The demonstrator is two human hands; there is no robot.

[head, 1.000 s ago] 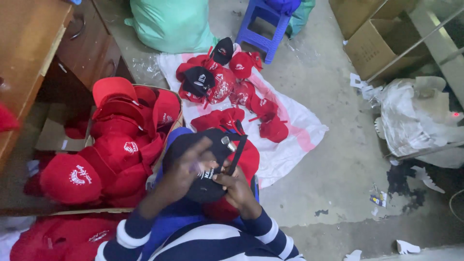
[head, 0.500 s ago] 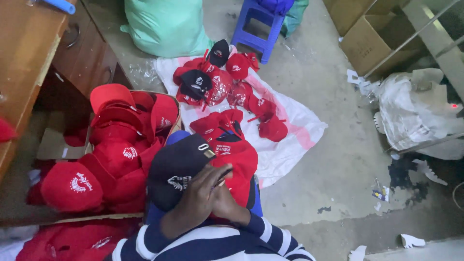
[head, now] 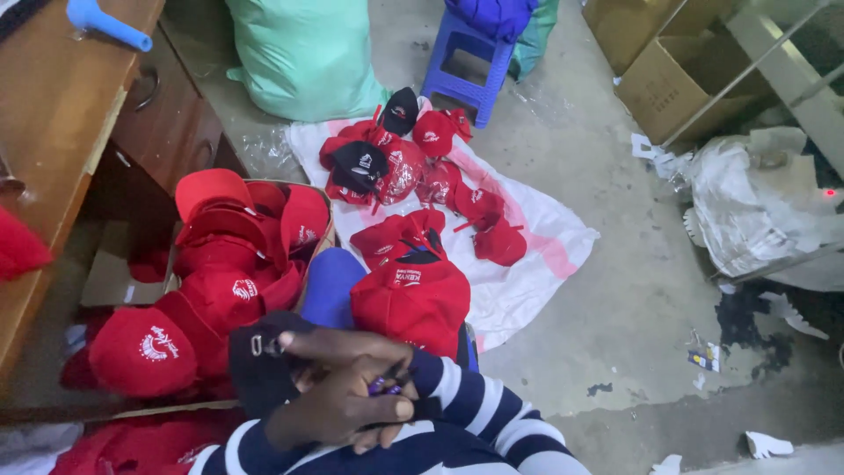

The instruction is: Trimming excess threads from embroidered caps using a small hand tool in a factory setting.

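Head view, the only one. At the lower middle of the frame both hands are bunched together over a black cap (head: 259, 365). The left hand (head: 338, 413) lies lowest, its fingers curled narrow around a small purple object (head: 384, 385) that barely shows between the knuckles; what that object is cannot be told. The right hand (head: 352, 350) crosses over it from a navy-and-white striped sleeve (head: 479, 409), fingers stretched flat toward the cap's back strap, touching the fabric; whether it actually grips the cap cannot be told. The cap sits pressed low against the person's lap, probably so both hands can steady it close to the body.

Just above the hands, a red cap (head: 413, 299) rests on the person's blue-clad knee (head: 330, 286), within easy reach. At the left, a cardboard box (head: 110, 281) is heaped with more red caps (head: 220, 255), likely sorted together by colour. In the upper middle, a white sheet (head: 527, 281) spread on the concrete floor (head: 607, 176) carries a scatter of red and black caps (head: 387, 163), apparently to keep them off the dirt. Above that stand a pale green sack (head: 303, 53) and a blue plastic stool (head: 470, 66). A wooden worktop (head: 53, 114) runs down the upper left, with a light blue handle (head: 110, 26) on it.
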